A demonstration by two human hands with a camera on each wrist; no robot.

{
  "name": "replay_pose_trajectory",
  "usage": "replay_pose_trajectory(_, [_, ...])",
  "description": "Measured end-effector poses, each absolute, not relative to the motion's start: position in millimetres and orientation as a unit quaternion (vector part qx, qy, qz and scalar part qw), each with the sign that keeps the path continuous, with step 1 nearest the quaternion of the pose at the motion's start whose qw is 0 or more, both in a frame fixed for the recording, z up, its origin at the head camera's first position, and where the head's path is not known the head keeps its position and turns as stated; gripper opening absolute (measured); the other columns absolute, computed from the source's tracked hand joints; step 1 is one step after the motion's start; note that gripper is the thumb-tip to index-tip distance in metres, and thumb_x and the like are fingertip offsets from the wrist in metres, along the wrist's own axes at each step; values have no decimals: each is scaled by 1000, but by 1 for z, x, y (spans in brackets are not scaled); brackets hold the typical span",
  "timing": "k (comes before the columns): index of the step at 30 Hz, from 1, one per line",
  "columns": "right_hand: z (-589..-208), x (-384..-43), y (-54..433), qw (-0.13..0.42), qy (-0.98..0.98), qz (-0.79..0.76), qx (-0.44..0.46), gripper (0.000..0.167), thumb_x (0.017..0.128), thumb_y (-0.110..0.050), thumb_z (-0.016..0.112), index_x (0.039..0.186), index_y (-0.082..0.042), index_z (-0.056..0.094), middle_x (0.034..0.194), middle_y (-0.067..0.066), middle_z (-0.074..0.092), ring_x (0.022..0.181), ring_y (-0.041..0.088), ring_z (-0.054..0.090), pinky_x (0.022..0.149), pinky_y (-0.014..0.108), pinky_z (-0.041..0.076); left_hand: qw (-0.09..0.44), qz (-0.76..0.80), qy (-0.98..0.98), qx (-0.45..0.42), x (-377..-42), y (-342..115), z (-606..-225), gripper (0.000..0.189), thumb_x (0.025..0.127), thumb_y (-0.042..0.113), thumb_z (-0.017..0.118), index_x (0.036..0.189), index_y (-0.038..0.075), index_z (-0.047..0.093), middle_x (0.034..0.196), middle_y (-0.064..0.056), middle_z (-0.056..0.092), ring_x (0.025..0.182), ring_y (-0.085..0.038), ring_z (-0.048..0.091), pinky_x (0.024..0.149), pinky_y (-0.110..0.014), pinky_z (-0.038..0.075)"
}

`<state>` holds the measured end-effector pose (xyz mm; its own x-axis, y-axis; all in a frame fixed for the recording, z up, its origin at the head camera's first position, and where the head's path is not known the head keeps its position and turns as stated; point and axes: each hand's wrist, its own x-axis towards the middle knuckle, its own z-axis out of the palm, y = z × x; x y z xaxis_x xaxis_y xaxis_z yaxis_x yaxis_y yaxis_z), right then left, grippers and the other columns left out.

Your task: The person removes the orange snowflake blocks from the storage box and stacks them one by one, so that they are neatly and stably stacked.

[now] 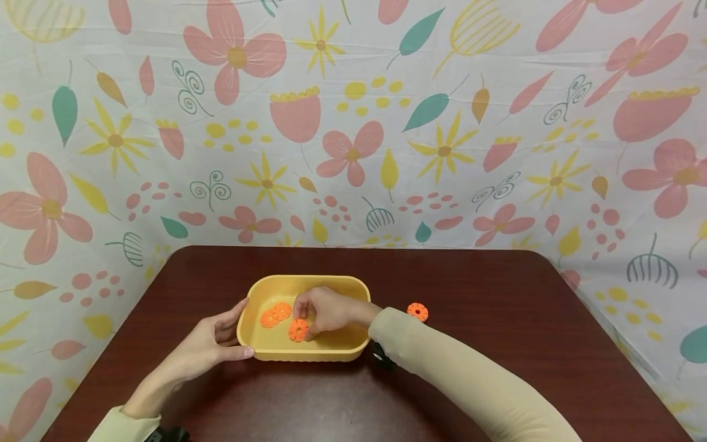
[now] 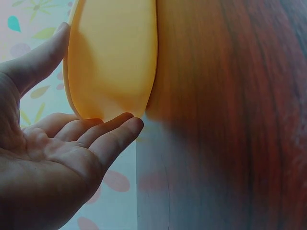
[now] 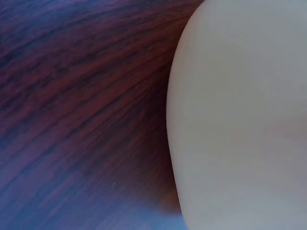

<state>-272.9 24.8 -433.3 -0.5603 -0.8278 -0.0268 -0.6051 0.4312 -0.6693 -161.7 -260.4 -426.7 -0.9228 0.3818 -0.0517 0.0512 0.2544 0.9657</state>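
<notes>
A yellow plastic tub [image 1: 304, 355] stands on the table. At its left end my left hand [image 1: 207, 345] holds it, thumb at the near corner and fingers along the far side; the left wrist view shows that hand [image 2: 62, 139] against the end wall of the tub [image 2: 115, 57]. My right hand [image 1: 327, 312] reaches down inside, pinching an orange notched disc [image 1: 299, 330] between thumb and fingers. Two more orange discs [image 1: 274, 315] lie overlapping on the tub floor to its left. In the right wrist view the hand is hidden behind a pale curved surface [image 3: 240, 115].
Another orange notched disc [image 1: 417, 312] lies on the dark wooden table [image 1: 469, 282] right of the tub, just beyond my right sleeve [image 1: 442, 350]. A flower-printed cloth [image 1: 353, 202] hangs behind the table and along its sides.
</notes>
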Motion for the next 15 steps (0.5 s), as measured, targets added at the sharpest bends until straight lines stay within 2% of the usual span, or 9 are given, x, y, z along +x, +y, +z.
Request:
replay_pose_trajectory(5, [-433, -272, 25, 205, 823, -324, -419, 38, 78, 1, 93, 103, -10, 67, 92, 2, 65, 74, 11, 55, 67, 20, 47, 141, 597, 778, 136, -161, -261, -427, 100, 90, 7, 85, 166, -3, 20, 170, -26, 17, 146, -48, 38, 100, -33, 54])
replay_pose_trajectory(12, [-435, -271, 26, 203, 820, -324, -427, 47, 79, 0, 92, 121, -7, 73, 91, 6, 69, 73, 8, 55, 67, 20, 47, 142, 600, 775, 138, -162, -261, -427, 98, 91, 7, 83, 166, -2, 21, 170, -25, 18, 145, -48, 40, 99, -34, 55])
replay_pose_trajectory(15, [-435, -271, 25, 200, 818, -322, -432, 48, 79, 0, 92, 123, -5, 75, 89, 4, 69, 71, 7, 54, 65, 19, 47, 140, 599, 776, 140, -161, -261, -427, 98, 91, 6, 83, 166, -2, 21, 170, -25, 19, 145, -48, 40, 99, -34, 55])
